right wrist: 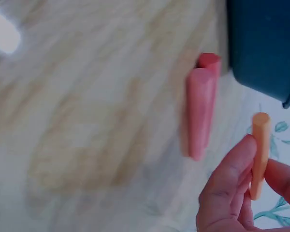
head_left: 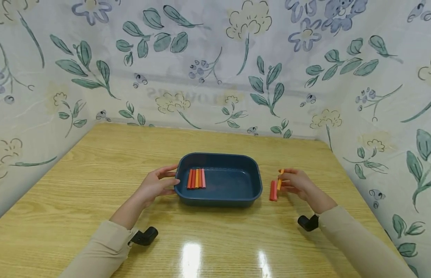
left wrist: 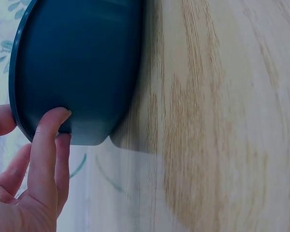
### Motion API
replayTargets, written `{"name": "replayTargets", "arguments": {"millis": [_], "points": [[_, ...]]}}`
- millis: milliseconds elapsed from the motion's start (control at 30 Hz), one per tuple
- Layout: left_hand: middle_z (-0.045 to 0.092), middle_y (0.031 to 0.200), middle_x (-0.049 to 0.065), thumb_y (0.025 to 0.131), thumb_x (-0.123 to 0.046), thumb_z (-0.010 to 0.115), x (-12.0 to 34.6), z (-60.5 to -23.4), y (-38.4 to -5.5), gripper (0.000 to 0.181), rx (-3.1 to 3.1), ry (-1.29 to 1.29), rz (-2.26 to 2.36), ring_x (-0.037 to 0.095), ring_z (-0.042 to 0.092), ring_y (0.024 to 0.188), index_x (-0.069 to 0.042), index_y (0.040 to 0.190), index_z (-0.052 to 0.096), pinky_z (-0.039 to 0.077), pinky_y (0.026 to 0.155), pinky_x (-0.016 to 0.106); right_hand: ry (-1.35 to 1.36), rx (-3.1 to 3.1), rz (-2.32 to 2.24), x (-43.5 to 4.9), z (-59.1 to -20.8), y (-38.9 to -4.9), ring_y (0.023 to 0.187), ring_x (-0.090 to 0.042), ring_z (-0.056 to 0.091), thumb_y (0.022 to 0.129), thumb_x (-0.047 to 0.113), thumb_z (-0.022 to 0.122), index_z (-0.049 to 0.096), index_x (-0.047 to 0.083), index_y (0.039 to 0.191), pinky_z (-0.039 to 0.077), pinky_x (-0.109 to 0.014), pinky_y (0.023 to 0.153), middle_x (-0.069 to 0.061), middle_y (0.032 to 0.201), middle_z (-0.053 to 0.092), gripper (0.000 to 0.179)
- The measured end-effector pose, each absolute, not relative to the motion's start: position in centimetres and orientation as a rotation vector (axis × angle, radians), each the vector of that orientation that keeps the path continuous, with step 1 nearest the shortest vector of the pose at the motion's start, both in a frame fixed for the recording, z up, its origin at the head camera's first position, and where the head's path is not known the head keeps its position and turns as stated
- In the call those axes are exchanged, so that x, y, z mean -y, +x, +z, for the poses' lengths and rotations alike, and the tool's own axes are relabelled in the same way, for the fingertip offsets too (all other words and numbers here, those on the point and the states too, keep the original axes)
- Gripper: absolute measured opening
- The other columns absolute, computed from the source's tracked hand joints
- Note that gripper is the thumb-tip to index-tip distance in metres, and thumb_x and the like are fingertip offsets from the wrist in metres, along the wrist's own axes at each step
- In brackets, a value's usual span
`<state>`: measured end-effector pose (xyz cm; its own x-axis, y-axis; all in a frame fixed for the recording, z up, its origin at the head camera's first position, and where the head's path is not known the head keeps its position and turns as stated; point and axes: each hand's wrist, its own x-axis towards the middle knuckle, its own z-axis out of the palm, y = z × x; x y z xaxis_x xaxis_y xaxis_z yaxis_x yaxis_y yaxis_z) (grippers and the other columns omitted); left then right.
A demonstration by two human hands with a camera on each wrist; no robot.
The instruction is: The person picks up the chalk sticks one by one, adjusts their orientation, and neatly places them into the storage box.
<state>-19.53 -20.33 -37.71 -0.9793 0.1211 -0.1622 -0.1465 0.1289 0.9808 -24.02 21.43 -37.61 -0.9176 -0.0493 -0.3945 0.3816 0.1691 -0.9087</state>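
A dark blue rectangular tray (head_left: 219,201) stands on the table, with a row of several red, orange and pink crayons (head_left: 196,178) lying side by side at its left end. My left hand (head_left: 158,183) holds that end, fingertips (left wrist: 58,118) against the outer wall and another finger at the rim. To the right of the tray, my right hand (head_left: 296,183) pinches an orange crayon (right wrist: 260,154) between thumb and fingers. Close by on the table lie a pink crayon (right wrist: 199,116) and a red crayon (right wrist: 210,60), touching each other lengthwise.
The wooden table (head_left: 97,170) runs back to a floral cloth (head_left: 208,77) that hangs behind and along both sides. Black curved wrist mounts (head_left: 146,236) stick out from the sleeves.
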Motion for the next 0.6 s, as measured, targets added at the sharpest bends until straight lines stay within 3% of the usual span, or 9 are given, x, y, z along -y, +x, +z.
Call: {"name": "replayTargets", "arguments": {"millis": [200,600], "points": [[0.038,0.133,0.029,0.089,-0.004,0.061,20.4,-37.8,-19.5,0.059,-2.197,-0.025,1.951,0.024,0.063,0.090,0.000,0.142,0.035,0.054,0.078,0.039,0.283,-2.081,-1.857,-21.0,-36.3,-24.1,0.075,-0.014,0.058,0.094,0.011,0.050,0.023,-0.009,0.141,0.055,-0.025,0.069,-0.009,0.100,0.051,0.057],[0.039,0.132,0.029,0.089,-0.005,0.061,20.5,-37.9,-19.7,0.060,-2.200,-0.007,1.950,0.023,0.064,0.089,0.000,0.142,0.035,0.055,0.076,0.038,0.191,-2.074,-1.854,-19.3,-34.0,-24.6,0.071,-0.014,0.057,0.095,0.012,0.049,0.028,-0.008,0.139,0.055,-0.025,0.067,-0.009,0.097,0.051,0.053]]}}
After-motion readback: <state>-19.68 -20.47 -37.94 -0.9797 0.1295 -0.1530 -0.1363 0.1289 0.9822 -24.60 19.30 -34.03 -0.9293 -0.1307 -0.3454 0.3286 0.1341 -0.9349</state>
